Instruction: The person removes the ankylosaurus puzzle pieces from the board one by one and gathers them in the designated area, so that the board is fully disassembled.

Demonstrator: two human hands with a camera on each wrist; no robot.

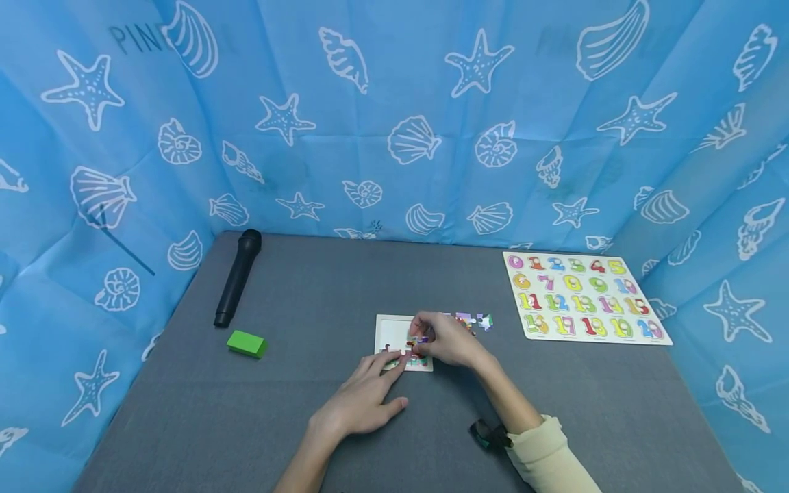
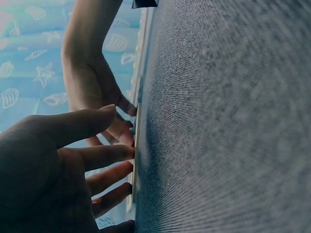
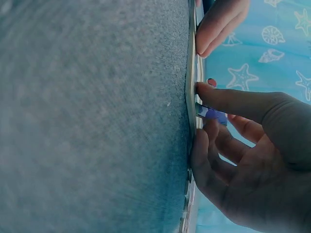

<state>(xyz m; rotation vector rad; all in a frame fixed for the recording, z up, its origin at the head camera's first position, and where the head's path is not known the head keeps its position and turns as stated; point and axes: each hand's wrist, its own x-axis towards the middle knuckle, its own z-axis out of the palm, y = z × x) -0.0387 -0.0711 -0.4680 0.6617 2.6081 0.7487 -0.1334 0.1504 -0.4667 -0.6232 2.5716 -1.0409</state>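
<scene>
A small white puzzle tray [image 1: 390, 329] lies in the middle of the grey table, with colourful pieces along its lower part. My left hand [image 1: 364, 398] stretches over its near edge, fingertips resting on the tray and the pieces in it. Over the tray's right side, my right hand [image 1: 451, 340] pinches a purple-patterned jigsaw piece [image 3: 216, 116] between thumb and fingers; in the right wrist view the piece stands tilted up from the tray. Loose jigsaw pieces [image 1: 485, 322] lie just right of the tray, partly hidden behind the right hand.
A white number puzzle board [image 1: 577, 329] lies at the back right. At the left are a black microphone [image 1: 237, 282] and a green block [image 1: 247, 344]. A blue shell-patterned curtain [image 1: 394, 89] hangs behind and around the grey table [image 1: 203, 424].
</scene>
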